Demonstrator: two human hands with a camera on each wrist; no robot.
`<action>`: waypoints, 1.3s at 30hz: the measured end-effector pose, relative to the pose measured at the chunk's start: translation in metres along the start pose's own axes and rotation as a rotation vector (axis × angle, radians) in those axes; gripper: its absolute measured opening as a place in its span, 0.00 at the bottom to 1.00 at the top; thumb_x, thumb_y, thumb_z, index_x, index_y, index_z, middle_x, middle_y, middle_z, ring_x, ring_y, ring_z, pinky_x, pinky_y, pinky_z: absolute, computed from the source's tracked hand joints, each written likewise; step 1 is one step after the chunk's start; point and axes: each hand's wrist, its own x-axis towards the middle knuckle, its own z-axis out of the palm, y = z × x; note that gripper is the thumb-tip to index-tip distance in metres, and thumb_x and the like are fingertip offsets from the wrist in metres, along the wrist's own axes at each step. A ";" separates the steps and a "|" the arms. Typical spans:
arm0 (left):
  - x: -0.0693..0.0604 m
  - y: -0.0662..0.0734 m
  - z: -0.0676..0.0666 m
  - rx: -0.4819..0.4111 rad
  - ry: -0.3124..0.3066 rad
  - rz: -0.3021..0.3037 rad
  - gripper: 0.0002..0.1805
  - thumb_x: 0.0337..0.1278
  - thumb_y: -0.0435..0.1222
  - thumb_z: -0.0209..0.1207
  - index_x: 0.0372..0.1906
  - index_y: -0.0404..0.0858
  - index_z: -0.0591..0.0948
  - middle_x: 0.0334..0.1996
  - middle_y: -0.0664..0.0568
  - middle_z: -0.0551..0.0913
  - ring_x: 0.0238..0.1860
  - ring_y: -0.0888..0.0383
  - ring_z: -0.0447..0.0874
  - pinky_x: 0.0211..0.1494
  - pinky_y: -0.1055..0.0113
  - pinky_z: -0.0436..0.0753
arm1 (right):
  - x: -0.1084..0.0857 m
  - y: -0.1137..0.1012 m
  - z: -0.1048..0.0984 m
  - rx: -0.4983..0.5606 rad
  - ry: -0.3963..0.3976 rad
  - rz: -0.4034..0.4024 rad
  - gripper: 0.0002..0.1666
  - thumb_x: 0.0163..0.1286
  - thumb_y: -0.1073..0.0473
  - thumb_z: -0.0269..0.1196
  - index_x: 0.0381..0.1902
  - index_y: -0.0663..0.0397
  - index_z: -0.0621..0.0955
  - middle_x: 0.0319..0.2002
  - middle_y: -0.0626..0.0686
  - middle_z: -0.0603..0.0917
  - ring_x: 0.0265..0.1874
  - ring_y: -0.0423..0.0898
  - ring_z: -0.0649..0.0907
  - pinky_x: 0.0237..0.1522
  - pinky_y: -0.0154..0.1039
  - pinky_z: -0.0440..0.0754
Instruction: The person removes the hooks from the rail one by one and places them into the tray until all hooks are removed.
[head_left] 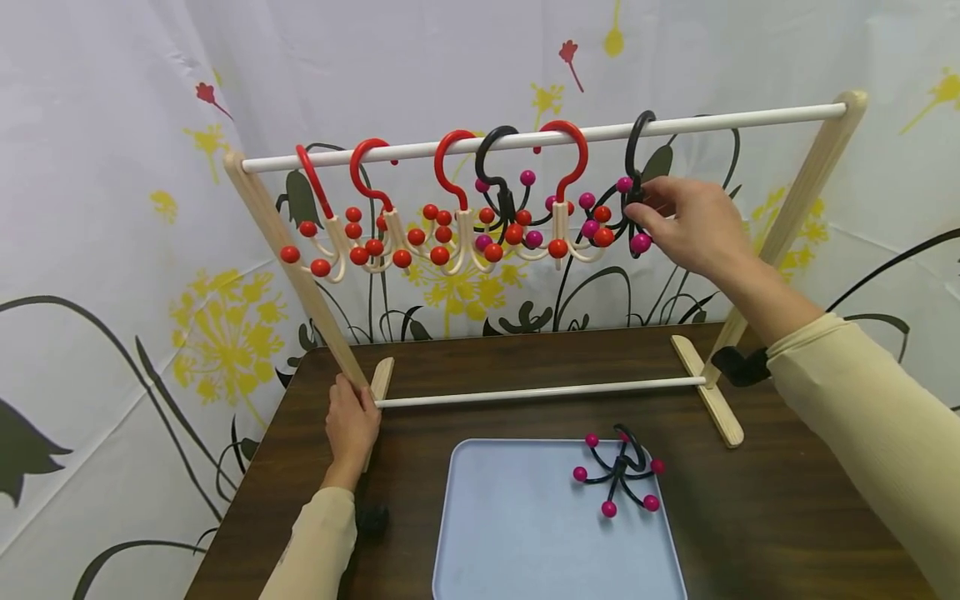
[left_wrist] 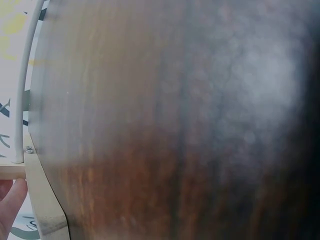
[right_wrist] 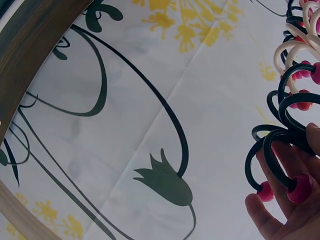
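At the far left, a white cloth [head_left: 142,200] with yellow flowers hung behind everything. The left hand [head_left: 352,425] gripped the bottom of the left wooden post [head_left: 317,312], with its fingers wrapped around it. That post stood on the brown table [head_left: 416,487].

From there, a white rail [head_left: 712,122] ran along the top. On it hung a first red-hooked hanger [head_left: 335,237], then a second one [head_left: 392,223] and a third one [head_left: 464,223]. They had cream arms with red balls on the tips. Next came a black hanger [head_left: 506,204] with pink balls, then a fourth red-hooked one [head_left: 560,221].

Below them, a thin white bar [head_left: 540,392] ran low between the posts. In front of it sat a pale blue tray [head_left: 510,533], and a loose black hanger [head_left: 621,467] lay near its far right corner.

Further right, another black hanger [head_left: 633,154] had its hook over the rail. The right hand [head_left: 697,225] pinched it near its middle, thumb and finger close together. Last came the right wooden post [head_left: 806,196], leaning a bit.
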 end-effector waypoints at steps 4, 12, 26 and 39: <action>0.000 0.001 0.002 0.001 0.005 0.000 0.14 0.66 0.34 0.54 0.50 0.31 0.68 0.35 0.36 0.71 0.33 0.29 0.77 0.34 0.37 0.72 | 0.001 -0.002 -0.004 -0.005 0.012 -0.001 0.22 0.73 0.48 0.57 0.54 0.60 0.81 0.45 0.63 0.85 0.45 0.58 0.82 0.43 0.52 0.70; -0.001 0.004 0.002 -0.007 0.005 0.006 0.14 0.65 0.34 0.55 0.50 0.31 0.68 0.35 0.36 0.71 0.33 0.29 0.77 0.33 0.37 0.71 | -0.001 -0.002 -0.016 0.030 0.045 0.009 0.23 0.73 0.47 0.58 0.54 0.58 0.81 0.45 0.62 0.85 0.45 0.56 0.82 0.42 0.49 0.69; 0.000 0.001 0.003 -0.009 0.014 0.010 0.14 0.65 0.35 0.54 0.50 0.32 0.68 0.35 0.36 0.71 0.34 0.30 0.76 0.35 0.37 0.71 | -0.027 0.003 -0.034 0.037 0.101 0.071 0.24 0.73 0.46 0.57 0.53 0.60 0.81 0.45 0.63 0.84 0.44 0.55 0.81 0.43 0.48 0.68; 0.002 -0.002 0.001 0.003 0.004 -0.001 0.14 0.66 0.36 0.53 0.50 0.32 0.67 0.36 0.36 0.71 0.34 0.29 0.76 0.34 0.37 0.71 | -0.113 0.014 -0.027 0.029 0.088 0.048 0.19 0.67 0.51 0.66 0.48 0.59 0.84 0.39 0.61 0.87 0.33 0.59 0.86 0.22 0.29 0.72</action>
